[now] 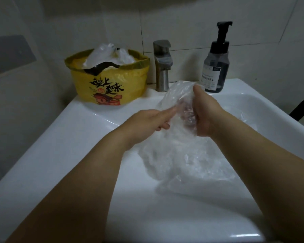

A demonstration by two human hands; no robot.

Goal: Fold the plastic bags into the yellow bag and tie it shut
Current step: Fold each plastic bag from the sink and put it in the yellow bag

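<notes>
Over the white sink (pixel 47 137), a person has a clear plastic bag (pixel 186 165) in both hands.
Sink fills most of the shot, and the crinkly clear bag hangs down into the basin, right of the middle. On the far left ledge sits the yellow bag (pixel 128 81), mouth wide open and not tied, with white plastic bags (pixel 109 55) already stuffed in and poking out the top. The right hand (pixel 205 116) is curled round the top of the clear bag, thumb up, fingers showing through the plastic. The left hand (pixel 147 123) has its fingers straight, laid flat against the same bag. Far right on the ledge is a dark soap pump bottle (pixel 216 67), and a metal faucet (pixel 162 67) stands between it and the yellow bag.
</notes>
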